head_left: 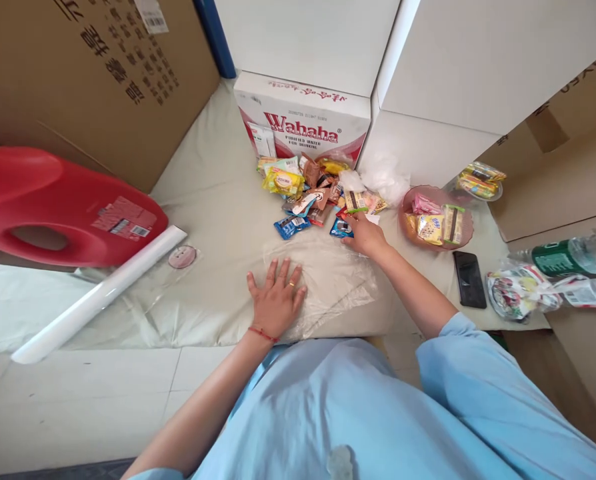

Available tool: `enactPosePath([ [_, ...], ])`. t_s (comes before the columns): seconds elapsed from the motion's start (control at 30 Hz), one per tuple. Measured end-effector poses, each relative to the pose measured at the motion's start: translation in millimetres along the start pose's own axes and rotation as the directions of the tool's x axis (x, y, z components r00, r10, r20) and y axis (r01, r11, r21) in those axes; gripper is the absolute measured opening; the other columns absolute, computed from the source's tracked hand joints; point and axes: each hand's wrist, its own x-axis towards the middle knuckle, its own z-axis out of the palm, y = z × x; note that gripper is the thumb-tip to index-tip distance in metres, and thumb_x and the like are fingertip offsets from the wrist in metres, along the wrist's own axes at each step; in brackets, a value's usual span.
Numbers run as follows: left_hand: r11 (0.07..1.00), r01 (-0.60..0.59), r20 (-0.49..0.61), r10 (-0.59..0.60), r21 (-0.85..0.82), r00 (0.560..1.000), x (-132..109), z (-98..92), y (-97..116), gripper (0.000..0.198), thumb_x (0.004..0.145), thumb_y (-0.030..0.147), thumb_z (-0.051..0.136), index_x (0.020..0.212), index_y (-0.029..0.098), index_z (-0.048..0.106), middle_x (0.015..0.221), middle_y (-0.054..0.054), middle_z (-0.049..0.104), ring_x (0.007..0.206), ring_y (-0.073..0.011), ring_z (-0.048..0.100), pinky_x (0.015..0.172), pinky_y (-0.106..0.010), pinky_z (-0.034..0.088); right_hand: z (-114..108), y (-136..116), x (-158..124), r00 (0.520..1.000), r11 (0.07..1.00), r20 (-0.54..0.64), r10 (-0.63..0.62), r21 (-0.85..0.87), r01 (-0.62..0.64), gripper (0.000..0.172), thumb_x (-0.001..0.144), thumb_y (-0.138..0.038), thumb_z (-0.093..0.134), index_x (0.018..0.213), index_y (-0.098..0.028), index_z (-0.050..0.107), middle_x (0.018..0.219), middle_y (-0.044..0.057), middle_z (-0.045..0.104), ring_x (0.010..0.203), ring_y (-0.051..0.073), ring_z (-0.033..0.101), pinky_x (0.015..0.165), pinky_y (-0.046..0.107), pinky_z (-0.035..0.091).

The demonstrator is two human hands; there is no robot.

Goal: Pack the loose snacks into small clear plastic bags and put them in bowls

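My left hand (277,300) lies flat with its fingers spread, pressing on the cloth-covered surface at the edge of a clear plastic bag (338,283). My right hand (365,235) reaches into a pile of wrapped snacks, its fingers bent around a small snack packet. A blue packet (340,228) is by the thumb, and a yellow-green packet (355,201) is just beyond the fingers. Further left in the pile are a yellow packet (283,181) and another blue packet (292,227). Right of the hand, a pink see-through bowl (409,235) holds several wrapped snacks.
Behind the pile stands a Wahaha water carton (303,120), with crumpled clear plastic (385,177) beside it. At right are a phone (470,280), a tub of snacks (481,181) and a plastic bottle (573,257). A red jug (68,207) and a white roll (98,297) lie left.
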Motion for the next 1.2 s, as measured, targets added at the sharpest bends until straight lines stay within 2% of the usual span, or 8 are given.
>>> enactPosePath([
  [0.2,0.999,-0.043,0.111,0.039,0.032,0.993,-3,6.1,-12,0.057,0.104,0.049,0.038,0.158,0.032,0.041,0.170,-0.011,0.027,0.158,-0.0372,0.020,0.116,-0.082,-0.005,-24,38,-26,0.992,0.985,-0.120,0.038,0.172,-0.017,0.048,0.082,-0.031,0.078,0.127,-0.018,0.068,0.116,0.012,0.065,0.105,0.029,0.063,0.089,0.038,0.050],
  [0.33,0.998,-0.054,0.115,0.050,0.031,0.992,-3,7.0,-11,0.058,0.104,0.050,0.037,0.159,0.032,0.039,0.170,-0.011,0.026,0.159,-0.0370,0.019,0.115,-0.082,-0.007,-45,22,-54,0.958,0.922,-0.244,-0.151,0.316,0.225,0.049,0.082,-0.031,0.078,0.129,-0.021,0.064,0.119,0.010,0.061,0.106,0.026,0.061,0.091,0.037,0.049],
  [0.43,0.999,-0.044,0.105,0.041,0.017,0.994,-3,7.1,-10,0.057,0.105,0.050,0.034,0.159,0.033,0.039,0.170,-0.010,0.028,0.159,-0.0362,0.020,0.116,-0.081,-0.006,-29,-23,-68,0.911,0.853,-0.100,-0.399,0.323,0.409,0.049,0.084,-0.030,0.078,0.129,-0.021,0.063,0.119,0.009,0.060,0.108,0.024,0.061,0.093,0.033,0.048],
  [0.57,0.999,-0.012,0.108,0.017,-0.046,0.994,-2,1.8,-18,0.055,0.107,0.043,0.026,0.159,0.031,0.038,0.170,-0.011,0.028,0.157,-0.0327,0.027,0.119,-0.078,0.006,13,-64,-71,0.905,0.918,0.180,-0.386,0.166,0.359,0.049,0.087,-0.025,0.076,0.133,-0.023,0.061,0.127,0.009,0.058,0.102,0.022,0.065,0.083,0.030,0.048],
  [0.67,0.996,0.008,0.079,-0.001,-0.084,0.997,-5,-5.7,-28,0.055,0.107,0.041,0.026,0.158,0.029,0.042,0.170,-0.011,0.028,0.158,-0.0318,0.027,0.121,-0.073,0.016,21,-67,-61,0.877,0.922,0.284,-0.386,0.139,0.361,0.054,0.086,-0.034,0.079,0.136,-0.023,0.062,0.130,0.010,0.059,0.102,0.023,0.067,0.083,0.030,0.049],
  [0.77,0.999,0.002,0.047,0.000,-0.054,0.999,-11,-9.8,-37,0.053,0.106,0.039,0.030,0.155,0.029,0.047,0.169,-0.011,0.032,0.158,-0.0331,0.025,0.121,-0.074,0.011,2,-68,-37,0.884,0.902,0.181,-0.431,0.125,0.414,0.046,0.096,-0.040,0.068,0.137,-0.021,0.062,0.132,0.012,0.061,0.112,0.025,0.065,0.091,0.032,0.049],
  [1.03,1.000,-0.008,0.095,0.009,-0.010,0.995,-23,-4.2,-45,0.053,0.106,0.038,0.030,0.156,0.028,0.044,0.164,-0.011,0.041,0.154,-0.0319,0.036,0.122,-0.072,0.010,-4,-122,55,0.841,0.808,0.204,-0.502,-0.236,0.540,0.050,0.095,-0.005,0.043,0.141,-0.019,0.057,0.139,0.013,0.060,0.108,0.028,0.067,0.080,0.036,0.051],
  [1.2,1.000,0.003,0.078,-0.001,-0.021,0.997,-25,-6.1,-45,0.053,0.106,0.038,0.031,0.156,0.029,0.045,0.163,-0.011,0.043,0.153,-0.0310,0.037,0.124,-0.069,0.013,-14,-121,51,0.858,0.837,0.160,-0.489,-0.192,0.512,0.041,0.096,-0.015,0.053,0.136,-0.017,0.061,0.128,0.013,0.065,0.113,0.030,0.064,0.088,0.036,0.049],
])
